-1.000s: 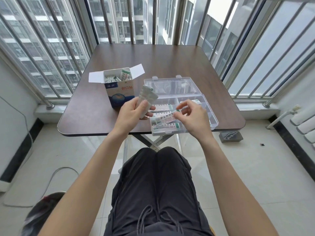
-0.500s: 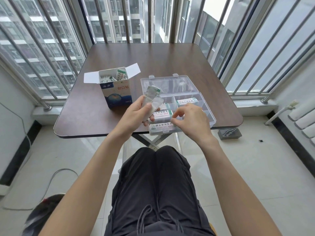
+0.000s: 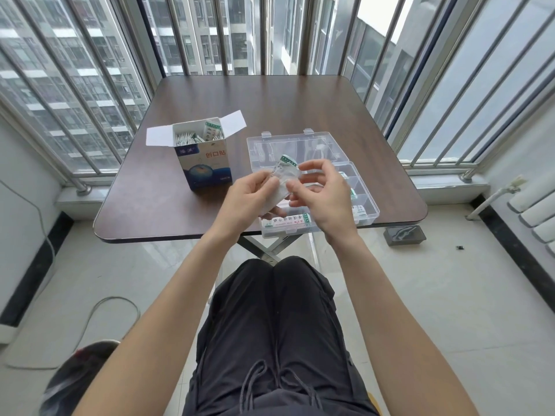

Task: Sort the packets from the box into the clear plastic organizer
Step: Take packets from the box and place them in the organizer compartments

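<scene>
A blue and white cardboard box stands open on the brown table, with several white packets showing inside. Right of it lies the clear plastic organizer, its lid folded back. Packets with green ends lie in its near compartments. My left hand holds a stack of packets above the organizer. My right hand pinches the top of that stack with thumb and fingers. The hands hide the organizer's middle.
The table's near edge runs just under my wrists. Window bars surround the table on three sides. A small dark tray lies on the floor at the right, a cable at the left.
My right hand has left the packets in the organizer and risen to the stack in my left hand. The left hand has shifted slightly right with the stack.
</scene>
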Demonstrator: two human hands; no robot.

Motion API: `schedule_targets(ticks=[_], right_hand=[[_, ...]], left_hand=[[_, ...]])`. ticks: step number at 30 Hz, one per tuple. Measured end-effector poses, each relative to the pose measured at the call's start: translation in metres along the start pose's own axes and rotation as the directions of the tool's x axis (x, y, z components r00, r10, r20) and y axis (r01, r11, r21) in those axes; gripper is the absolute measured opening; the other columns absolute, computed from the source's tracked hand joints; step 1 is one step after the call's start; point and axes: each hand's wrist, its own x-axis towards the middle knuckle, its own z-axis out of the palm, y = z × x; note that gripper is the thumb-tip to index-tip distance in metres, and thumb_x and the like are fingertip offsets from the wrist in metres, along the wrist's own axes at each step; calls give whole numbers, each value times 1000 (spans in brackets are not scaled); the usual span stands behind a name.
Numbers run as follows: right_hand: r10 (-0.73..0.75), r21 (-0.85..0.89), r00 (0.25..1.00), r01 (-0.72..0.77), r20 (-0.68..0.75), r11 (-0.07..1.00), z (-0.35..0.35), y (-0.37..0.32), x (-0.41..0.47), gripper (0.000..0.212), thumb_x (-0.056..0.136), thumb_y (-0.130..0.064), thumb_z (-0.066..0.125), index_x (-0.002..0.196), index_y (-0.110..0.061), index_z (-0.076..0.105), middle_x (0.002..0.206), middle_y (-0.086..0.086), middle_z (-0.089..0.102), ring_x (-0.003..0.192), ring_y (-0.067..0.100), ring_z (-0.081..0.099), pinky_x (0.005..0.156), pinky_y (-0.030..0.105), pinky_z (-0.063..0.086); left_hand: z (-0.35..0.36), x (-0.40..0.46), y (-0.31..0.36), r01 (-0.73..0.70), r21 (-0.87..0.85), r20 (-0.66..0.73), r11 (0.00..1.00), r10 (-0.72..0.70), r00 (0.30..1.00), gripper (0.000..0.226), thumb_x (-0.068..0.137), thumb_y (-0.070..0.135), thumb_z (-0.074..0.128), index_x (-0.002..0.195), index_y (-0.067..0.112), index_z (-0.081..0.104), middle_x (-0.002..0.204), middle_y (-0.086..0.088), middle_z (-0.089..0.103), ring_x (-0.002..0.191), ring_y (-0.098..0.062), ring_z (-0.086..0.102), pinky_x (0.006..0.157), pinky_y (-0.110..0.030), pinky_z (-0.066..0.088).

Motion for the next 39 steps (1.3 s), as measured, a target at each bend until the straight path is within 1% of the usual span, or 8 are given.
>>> schedule_targets(ticks=[5,12,20,24,27,30,35,39], right_hand=[[-16,-19,1000,16,-4,1000,-2,4,1,29,81,-12,73,105,-10,57,90,11,64,60,16,66,56,25,55],[-10,-4,1000,10,6,1000,-4,7,3,16,86,-9,67,100,-12,61,87,6,64,57,10,65,57,25,55],[95,96,972,-117,213,988,-15,4,5,6,88,-4,63,93,-4,60,88,10,64,67,13,67,66,24,57],[112,126,969,-142,219,982,-25,3,5,17,90,-21,61,89,-4,63,83,7,66,72,16,68,68,26,56],[83,-30,970,-78,227,996,-33,6,7,6,86,-13,67,83,-9,64,78,4,65,70,15,66,67,25,54],[70,-310,950,30,306,950,-34,9,10,17,79,-2,71,88,-15,64,88,3,65,74,13,63,68,24,55],[-41,-583,918,284,393,761,-21,9,9,14,78,-10,72,89,-17,69,82,-8,63,72,0,55,72,17,45],[-106,-726,890,426,444,539,-14,6,4,9,83,-18,66,90,-21,71,89,-7,68,80,8,59,74,29,50]], left_hand=[[-7,1,-3,-20,-20,-20,1000,19,1000,14,88,17,64,101,21,66,91,2,72,79,-9,68,67,-19,53],[-8,0,-1,59,-58,30,997,-57,998,19,96,19,50,104,12,66,84,-2,70,71,-11,70,59,-19,53],[-18,6,-6,31,-24,-68,999,-32,997,14,83,16,68,96,21,68,87,6,72,75,-5,69,62,-19,54],[-23,8,-11,26,-29,-117,999,-29,993,17,79,14,73,95,19,69,90,2,73,80,-10,70,67,-22,55],[-30,6,-17,46,-40,-146,998,-52,988,18,77,14,75,93,20,69,89,2,74,83,-15,71,73,-28,57],[-32,4,-19,48,-50,-153,998,-55,987,18,77,14,74,93,20,69,87,4,74,82,-14,71,70,-26,57],[-34,2,-18,45,-28,-135,999,-48,990,25,80,12,72,104,12,65,91,2,73,80,-12,71,66,-23,57],[-32,0,-16,38,6,-105,999,-37,994,30,79,13,72,107,9,63,92,-2,73,79,-14,71,68,-26,58]])
